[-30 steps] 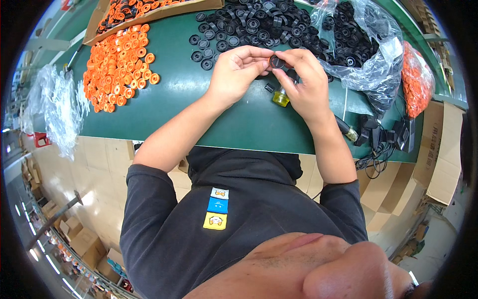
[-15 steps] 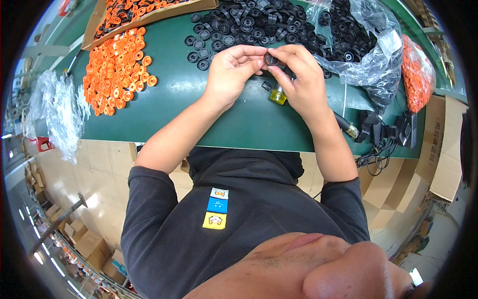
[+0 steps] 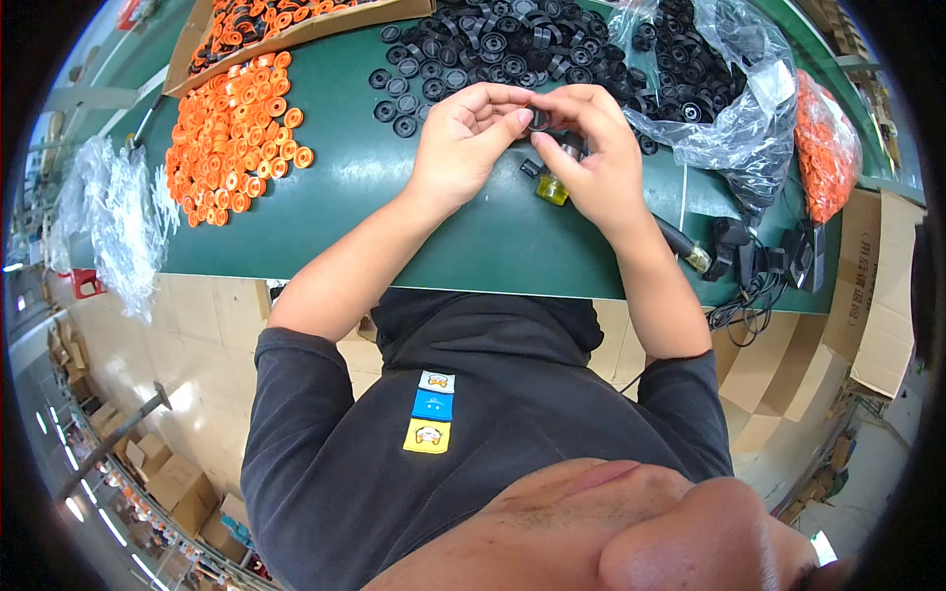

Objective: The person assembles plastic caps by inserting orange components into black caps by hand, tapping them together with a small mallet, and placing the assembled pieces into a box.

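A small round black cap [image 3: 538,119] is pinched between my two hands above the green table. My left hand [image 3: 473,138] grips its left side with thumb and forefinger. From the right, the fingers of my right hand [image 3: 599,146] close on the same cap and hide part of it. Below my right hand, a tool with a clear yellow end [image 3: 551,190] lies on the table, partly covered by the hand. Just beyond my fingers spreads a heap of black caps [image 3: 493,44]. Orange round caps [image 3: 232,148] lie in a pile to the left.
A cardboard tray [image 3: 296,34] of orange and black parts stands at the far left. Right of the black heap lies a clear bag [image 3: 759,108] of black parts, beside a bag of orange parts [image 3: 826,148]. A black device with cables [image 3: 744,256] sits near the green table's [image 3: 394,261] right front.
The black cap has tilted between my fingers, so its round face shows less. My left thumb has shifted up onto it. My hands otherwise stay in nearly the same place.
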A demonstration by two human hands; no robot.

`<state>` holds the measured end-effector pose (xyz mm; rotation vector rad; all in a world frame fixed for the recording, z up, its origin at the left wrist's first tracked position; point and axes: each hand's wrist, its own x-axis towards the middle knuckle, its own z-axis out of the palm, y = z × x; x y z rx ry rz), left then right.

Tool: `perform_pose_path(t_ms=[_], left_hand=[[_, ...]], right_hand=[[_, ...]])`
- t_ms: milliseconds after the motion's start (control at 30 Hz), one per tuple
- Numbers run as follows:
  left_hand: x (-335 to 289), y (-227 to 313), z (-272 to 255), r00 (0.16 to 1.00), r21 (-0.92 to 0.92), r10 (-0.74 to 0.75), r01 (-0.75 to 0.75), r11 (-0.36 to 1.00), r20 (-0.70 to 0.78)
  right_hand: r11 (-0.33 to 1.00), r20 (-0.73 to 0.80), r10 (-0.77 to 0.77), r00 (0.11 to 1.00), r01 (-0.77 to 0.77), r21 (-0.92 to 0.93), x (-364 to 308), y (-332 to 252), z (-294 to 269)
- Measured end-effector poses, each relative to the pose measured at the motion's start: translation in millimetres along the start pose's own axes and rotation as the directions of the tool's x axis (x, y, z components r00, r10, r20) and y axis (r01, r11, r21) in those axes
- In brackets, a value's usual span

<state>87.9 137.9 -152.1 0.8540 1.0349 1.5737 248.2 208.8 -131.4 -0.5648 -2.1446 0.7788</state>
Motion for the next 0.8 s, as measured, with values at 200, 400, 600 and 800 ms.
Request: perform_pose_path(t_ms=[200,400,600,800], left_hand=[[-6,-1,8,0.984,0.197,0.179,-0.174,0.965,-0.006],[-7,4,6,0.983,0.269,0.176,-0.158,0.950,-0.047],[-5,7,0,0.996,0.261,0.087,-0.084,0.962,-0.003],[-8,7,1,0.998,0.215,0.058,-0.060,0.975,0.014]], right_hand=[[0.765,0.059,0.349,0.935,-0.321,0.559,-4,16,6],[0.746,0.133,0.441,0.887,-0.445,0.496,-4,12,-1],[0.633,0.208,0.484,0.850,-0.504,0.587,-3,11,-2],[0.597,0.210,0.463,0.861,-0.478,0.644,-6,11,-1]])
